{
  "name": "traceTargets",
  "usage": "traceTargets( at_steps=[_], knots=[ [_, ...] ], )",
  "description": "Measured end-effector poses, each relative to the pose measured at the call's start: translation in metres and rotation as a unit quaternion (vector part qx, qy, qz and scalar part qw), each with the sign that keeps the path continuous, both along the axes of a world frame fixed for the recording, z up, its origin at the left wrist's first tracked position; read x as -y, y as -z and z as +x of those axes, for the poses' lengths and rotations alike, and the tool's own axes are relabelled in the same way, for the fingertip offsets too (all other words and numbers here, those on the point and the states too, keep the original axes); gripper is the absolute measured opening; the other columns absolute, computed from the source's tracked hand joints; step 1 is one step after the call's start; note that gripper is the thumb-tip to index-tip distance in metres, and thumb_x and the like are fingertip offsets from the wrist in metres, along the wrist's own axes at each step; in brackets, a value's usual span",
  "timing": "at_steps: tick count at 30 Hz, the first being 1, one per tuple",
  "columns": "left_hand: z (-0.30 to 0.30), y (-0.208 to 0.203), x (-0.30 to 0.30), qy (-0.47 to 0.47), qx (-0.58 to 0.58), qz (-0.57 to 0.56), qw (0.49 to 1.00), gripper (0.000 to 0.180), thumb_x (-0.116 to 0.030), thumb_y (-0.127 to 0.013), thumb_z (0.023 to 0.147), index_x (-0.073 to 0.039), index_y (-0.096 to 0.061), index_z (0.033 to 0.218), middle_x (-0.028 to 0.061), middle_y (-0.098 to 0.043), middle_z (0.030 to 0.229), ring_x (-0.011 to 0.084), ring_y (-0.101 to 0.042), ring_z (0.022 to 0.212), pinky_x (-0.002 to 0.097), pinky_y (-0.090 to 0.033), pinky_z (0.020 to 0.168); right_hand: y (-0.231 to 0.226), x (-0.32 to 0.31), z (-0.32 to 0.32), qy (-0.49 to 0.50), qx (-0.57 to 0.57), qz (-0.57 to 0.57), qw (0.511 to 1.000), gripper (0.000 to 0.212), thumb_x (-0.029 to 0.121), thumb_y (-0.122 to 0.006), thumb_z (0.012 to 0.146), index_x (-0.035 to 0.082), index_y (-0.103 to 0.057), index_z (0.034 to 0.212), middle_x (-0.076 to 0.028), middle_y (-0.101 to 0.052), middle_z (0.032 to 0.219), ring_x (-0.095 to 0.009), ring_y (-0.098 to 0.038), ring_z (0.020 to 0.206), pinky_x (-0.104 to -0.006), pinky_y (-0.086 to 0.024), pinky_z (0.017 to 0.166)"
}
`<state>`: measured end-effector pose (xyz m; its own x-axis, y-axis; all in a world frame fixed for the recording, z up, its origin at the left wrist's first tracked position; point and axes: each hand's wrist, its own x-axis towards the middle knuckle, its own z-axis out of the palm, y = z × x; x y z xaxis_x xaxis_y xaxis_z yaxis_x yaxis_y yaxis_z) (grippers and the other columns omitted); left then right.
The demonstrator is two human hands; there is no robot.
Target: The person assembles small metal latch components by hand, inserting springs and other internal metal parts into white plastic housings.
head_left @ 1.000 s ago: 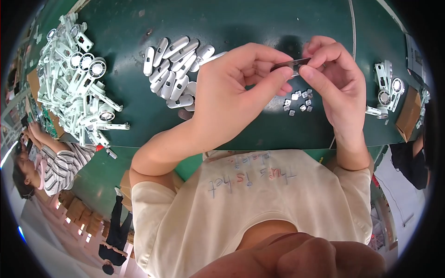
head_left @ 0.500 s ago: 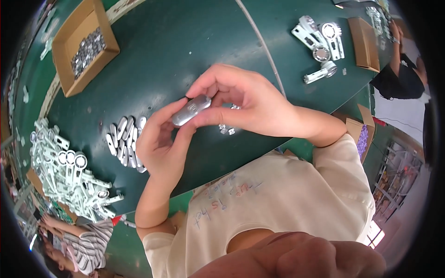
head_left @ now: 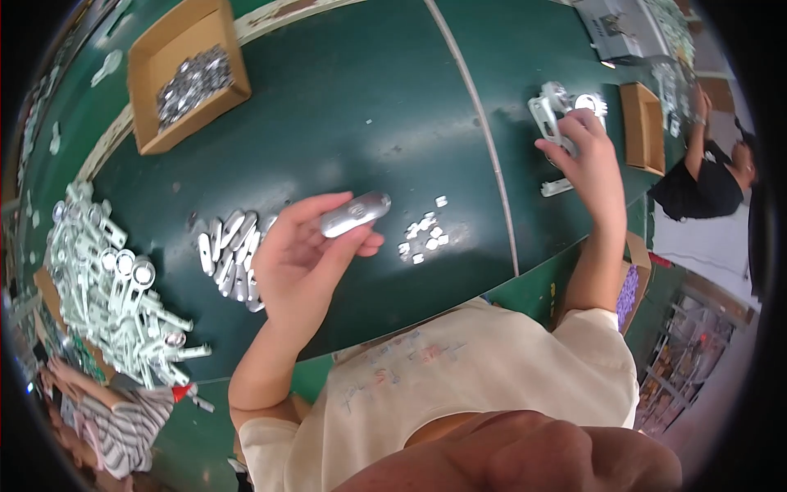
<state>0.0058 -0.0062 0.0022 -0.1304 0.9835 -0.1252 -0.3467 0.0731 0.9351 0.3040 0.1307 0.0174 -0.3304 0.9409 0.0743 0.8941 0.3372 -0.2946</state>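
My left hand (head_left: 299, 250) pinches a smooth silver oval cover (head_left: 356, 215) between thumb and fingers, tilted above the table. To the right, my right hand (head_left: 584, 156) is over a small group of white plastic parts with round ring ends (head_left: 544, 115). Its thumb and fingers are apart at the parts; whether they touch one is hard to see. A heap of similar silver covers (head_left: 238, 242) lies beside my left hand, partly hidden by it. Between my hands, several small shiny square pieces (head_left: 430, 230) lie scattered on the green table (head_left: 328, 123).
At the left is a large pile of white plastic parts (head_left: 123, 303). A cardboard box of small metal pieces (head_left: 144, 78) stands at the back left. Another open carton (head_left: 643, 131) sits at the right. Co-workers (head_left: 707, 184) are at both sides. A pale strip (head_left: 484, 123) crosses the table.
My right hand has let go of the silver cover and moved right to the white plastic parts. My left hand keeps the cover. The small square pieces are now in plain sight.
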Motion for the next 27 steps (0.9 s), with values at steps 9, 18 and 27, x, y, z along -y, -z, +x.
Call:
traceTargets(
  at_steps=[9, 18, 27],
  knots=[
    [-0.001, -0.005, -0.004, 0.022, 0.022, -0.021, 0.999, 0.031, 0.009, -0.059, 0.082, 0.008, -0.053, 0.112, 0.0179, -0.064, 0.093, 0.0211, -0.066, 0.077, 0.0274, -0.056, 0.068, -0.007, 0.002, -0.082, -0.108, -0.502, -0.394, 0.762, 0.033, 0.021, -0.053, 0.092, 0.002, -0.050, 0.118, -0.010, -0.057, 0.088, -0.013, -0.054, 0.066, -0.0228, -0.045, 0.047],
    [-0.001, -0.006, -0.002, 0.025, 0.030, -0.015, 0.999, 0.033, 0.008, -0.060, 0.081, 0.009, -0.052, 0.113, 0.0176, -0.064, 0.094, 0.0207, -0.066, 0.079, 0.0277, -0.056, 0.071, -0.025, 0.029, -0.115, -0.308, -0.296, -0.047, 0.903, 0.031, 0.010, -0.062, 0.079, -0.006, -0.059, 0.106, -0.017, -0.055, 0.098, -0.022, -0.054, 0.080, -0.0284, -0.044, 0.068],
    [-0.005, -0.004, 0.001, 0.048, 0.040, -0.012, 0.998, 0.034, 0.010, -0.056, 0.082, 0.009, -0.050, 0.116, 0.0175, -0.062, 0.104, 0.0217, -0.065, 0.088, 0.0288, -0.055, 0.077, -0.008, 0.031, -0.120, -0.434, -0.232, 0.074, 0.868, 0.039, 0.009, -0.073, 0.065, -0.003, -0.060, 0.101, -0.015, -0.051, 0.094, -0.025, -0.054, 0.079, -0.0330, -0.044, 0.064]
  ],
)
